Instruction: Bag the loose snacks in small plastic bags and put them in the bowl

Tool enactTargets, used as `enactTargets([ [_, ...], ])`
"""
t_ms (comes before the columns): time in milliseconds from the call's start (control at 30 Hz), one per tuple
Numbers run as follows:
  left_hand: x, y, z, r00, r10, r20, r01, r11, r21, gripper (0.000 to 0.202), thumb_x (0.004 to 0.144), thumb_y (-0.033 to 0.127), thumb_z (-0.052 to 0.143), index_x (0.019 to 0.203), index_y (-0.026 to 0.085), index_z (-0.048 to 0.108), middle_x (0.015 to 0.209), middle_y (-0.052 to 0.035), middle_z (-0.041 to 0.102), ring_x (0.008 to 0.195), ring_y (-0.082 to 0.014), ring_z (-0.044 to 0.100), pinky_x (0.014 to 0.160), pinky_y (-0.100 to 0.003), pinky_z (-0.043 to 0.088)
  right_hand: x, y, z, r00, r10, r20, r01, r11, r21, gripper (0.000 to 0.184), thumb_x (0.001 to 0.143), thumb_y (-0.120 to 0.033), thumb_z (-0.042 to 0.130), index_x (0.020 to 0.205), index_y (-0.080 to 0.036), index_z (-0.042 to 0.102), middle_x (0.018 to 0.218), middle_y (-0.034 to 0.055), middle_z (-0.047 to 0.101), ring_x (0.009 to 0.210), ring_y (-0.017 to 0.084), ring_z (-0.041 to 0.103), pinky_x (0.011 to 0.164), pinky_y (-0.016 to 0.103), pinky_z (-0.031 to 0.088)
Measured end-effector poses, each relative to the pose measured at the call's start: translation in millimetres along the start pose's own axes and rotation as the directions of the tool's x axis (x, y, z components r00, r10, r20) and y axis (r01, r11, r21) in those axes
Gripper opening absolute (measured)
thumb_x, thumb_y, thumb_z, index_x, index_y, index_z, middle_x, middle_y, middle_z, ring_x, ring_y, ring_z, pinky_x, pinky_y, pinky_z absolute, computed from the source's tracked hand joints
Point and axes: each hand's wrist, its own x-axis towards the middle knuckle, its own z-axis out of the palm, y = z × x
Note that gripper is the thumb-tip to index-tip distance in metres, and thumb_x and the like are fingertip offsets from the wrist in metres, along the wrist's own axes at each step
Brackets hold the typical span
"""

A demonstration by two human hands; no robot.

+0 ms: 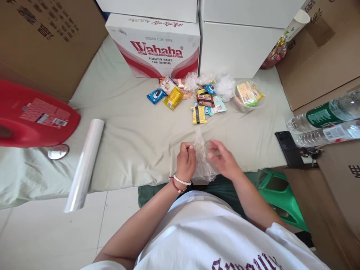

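My left hand [186, 162], with a ring and beaded bracelets, is closed with its thumb pressed to the fingers. It grips the edge of a crumpled clear plastic sheet [203, 159] near the front of the cloth. To the right of the sheet, my right hand [224, 159] has its fingers loosely bent and apart, slightly blurred, with nothing visible in them. Beyond my hands lie small wrapped snacks, among them a yellow packet [198, 114], a brown packet [205, 98] and a blue packet [156, 96]. Crumpled clear plastic [223, 87] lies behind them.
A clear bowl [247, 107] with snacks stands right of the packets. A plastic film roll [86, 165] and red jug [36, 116] are at left. White cartons [157, 48] stand behind. Bottles [326, 114], a phone [289, 148] and keys [312, 150] lie at right, above a green stool [281, 198].
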Motion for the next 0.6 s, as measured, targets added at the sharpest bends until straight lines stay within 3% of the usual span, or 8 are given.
enactTargets([
  [67,1.3,-1.1,3.5,0.999,0.036,-0.001,-0.036,0.999,0.037,0.030,0.105,0.054,0.046,0.096,0.026,0.046,0.068,0.0051,0.051,0.054,-0.0133,0.050,0.054,-0.027,0.041,1.6,4.5,16.2,0.996,0.034,0.085,-0.038,0.998,0.045,0.069,0.072,-0.057,0.085,0.128,-0.023,0.064,0.112,0.0075,0.072,0.101,0.022,0.067,0.081,0.033,0.057],
  [133,7.8,-4.7,0.4,0.999,0.012,-0.032,-0.011,1.000,0.016,0.029,0.105,0.054,0.046,0.098,0.026,0.044,0.068,0.0062,0.050,0.051,-0.0128,0.048,0.052,-0.026,0.040,9.9,7.8,18.8,0.995,0.086,0.058,-0.093,0.989,0.112,0.053,0.075,-0.057,0.080,0.114,-0.022,0.068,0.093,0.0033,0.071,0.084,0.019,0.066,0.072,0.031,0.056],
  [200,18.6,-10.8,-9.5,0.995,-0.026,-0.095,0.025,1.000,-0.009,0.028,0.105,0.054,0.045,0.100,0.026,0.043,0.068,0.0078,0.048,0.048,-0.0117,0.045,0.049,-0.025,0.039,20.6,9.5,9.4,0.989,0.139,-0.044,-0.127,0.970,0.205,0.042,0.079,-0.058,0.073,0.100,-0.022,0.067,0.079,0.0002,0.066,0.069,0.016,0.061,0.058,0.027,0.050],
  [300,37.3,-20.8,-30.3,0.977,0.003,-0.214,0.012,0.998,0.068,0.027,0.104,0.052,0.049,0.098,0.026,0.044,0.070,0.0077,0.049,0.051,-0.0112,0.046,0.053,-0.025,0.041,32.8,10.6,-11.7,0.967,0.193,-0.168,-0.141,0.950,0.280,0.042,0.075,-0.058,0.075,0.094,-0.022,0.064,0.076,-0.0015,0.063,0.056,0.013,0.053,0.044,0.024,0.038],
  [433,58.2,-27.5,-52.1,0.954,0.098,-0.282,-0.020,0.963,0.268,0.021,0.102,0.044,0.053,0.093,0.025,0.047,0.074,0.0048,0.054,0.063,-0.0139,0.055,0.064,-0.027,0.045,37.7,15.2,-25.0,0.961,0.202,-0.188,-0.154,0.958,0.244,0.042,0.074,-0.058,0.075,0.091,-0.021,0.064,0.073,-0.0028,0.061,0.046,0.009,0.044,0.040,0.025,0.031],
  [600,77.0,-28.1,-61.4,0.912,0.169,-0.375,0.019,0.894,0.447,0.014,0.097,0.036,0.055,0.094,0.024,0.049,0.081,0.0011,0.058,0.072,-0.0166,0.058,0.075,-0.033,0.048,36.1,27.9,-24.6,0.956,0.202,-0.213,-0.163,0.969,0.188,0.041,0.077,-0.059,0.073,0.091,-0.021,0.065,0.071,-0.0030,0.060,0.045,0.010,0.044,0.043,0.026,0.033],
])
